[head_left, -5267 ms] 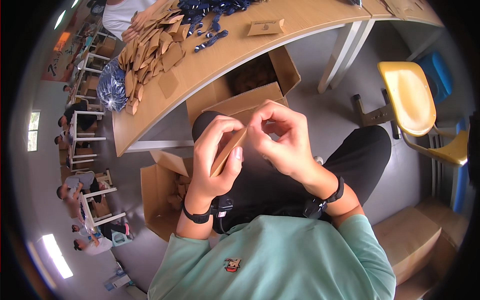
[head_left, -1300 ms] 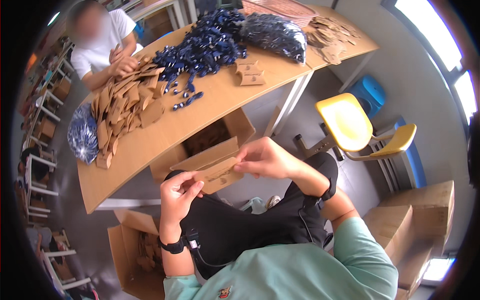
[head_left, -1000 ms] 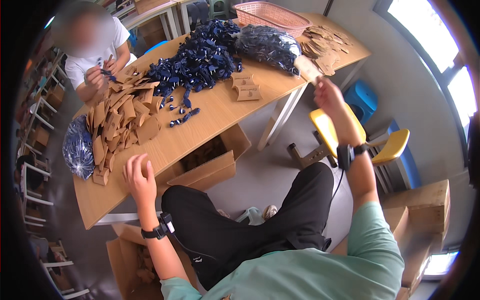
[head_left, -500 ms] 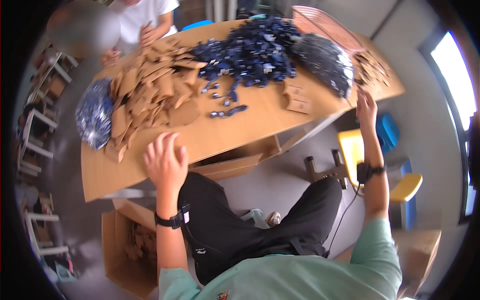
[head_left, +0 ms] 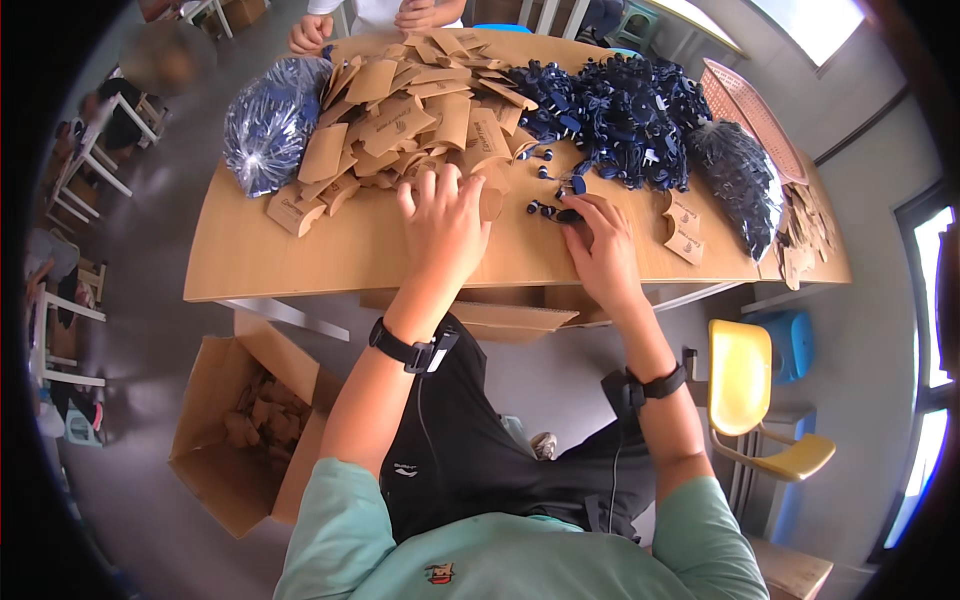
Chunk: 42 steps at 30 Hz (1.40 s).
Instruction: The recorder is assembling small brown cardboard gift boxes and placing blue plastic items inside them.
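Observation:
My left hand (head_left: 445, 228) rests at the near edge of a heap of flat brown cardboard pillow boxes (head_left: 400, 130). Its fingers are spread, the tips touching or just over the nearest boxes. My right hand (head_left: 605, 250) is at the table's middle, thumb and forefinger closing round one end of a small dark blue bundle that looks like earphones (head_left: 547, 211); its fingertips partly hide it. Just beyond lie a few more loose earphones (head_left: 577, 185). Behind them is a large pile of dark blue earphones (head_left: 640, 115).
Clear bags with dark contents stand at left (head_left: 270, 125) and right (head_left: 742, 185). Small brown cardboard pieces (head_left: 684, 228) lie right of my hand. A pink basket (head_left: 745, 105) sits far right. An open carton (head_left: 215, 450) stands on the floor; a person's hands (head_left: 415, 14) show across the table.
My right hand has come in from the table's right side to the loose earphones. My left hand has moved forward and right to the cardboard boxes. The view has shifted.

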### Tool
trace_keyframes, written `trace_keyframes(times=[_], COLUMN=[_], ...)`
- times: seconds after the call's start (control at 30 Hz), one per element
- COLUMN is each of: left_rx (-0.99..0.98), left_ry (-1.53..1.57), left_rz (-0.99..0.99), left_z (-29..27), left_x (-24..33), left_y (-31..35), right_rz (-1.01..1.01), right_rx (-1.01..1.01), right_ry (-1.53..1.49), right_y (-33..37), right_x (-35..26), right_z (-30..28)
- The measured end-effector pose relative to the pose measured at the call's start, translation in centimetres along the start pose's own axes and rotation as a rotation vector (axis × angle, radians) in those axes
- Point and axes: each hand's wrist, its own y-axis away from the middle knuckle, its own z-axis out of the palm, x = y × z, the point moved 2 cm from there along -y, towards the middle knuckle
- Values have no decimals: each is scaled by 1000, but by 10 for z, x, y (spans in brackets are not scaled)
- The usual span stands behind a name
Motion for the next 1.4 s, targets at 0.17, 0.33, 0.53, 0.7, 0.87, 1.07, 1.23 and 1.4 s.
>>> trace_keyframes(times=[0.17, 0.33, 0.53, 0.7, 0.87, 1.07, 1.23, 1.4], left_rx=[-17, 132, 133, 106, -214, 5, 25, -54], left_ry=[175, 477, 592, 828, 1424, 1190, 897, 916], left_rz=[-72, -46, -59, -21, -133, 9, 333, 351], left_z=[-14, -11, -13, -24, -63, -95, -108, -106], left_x=[-1, -8, -7, -3, 29, 45, 68, 71], left_y=[20, 25, 27, 43, 84, 107, 120, 133], right_rz=[5, 209, 492, 675, 751, 236, -19, 360], right_rx=[68, 253, 209, 94, -64, -117, -223, -326], right_ry=[112, -443, -1330, -1746, -1627, -559, -391, -954], right_y=[4, 9, 22, 57, 86, 98, 107, 138], right_x=[2, 11, -11, -56, -87, -111, -122, -111], right_z=[-7, -19, -36, -34, -34, -63, -86, -103])
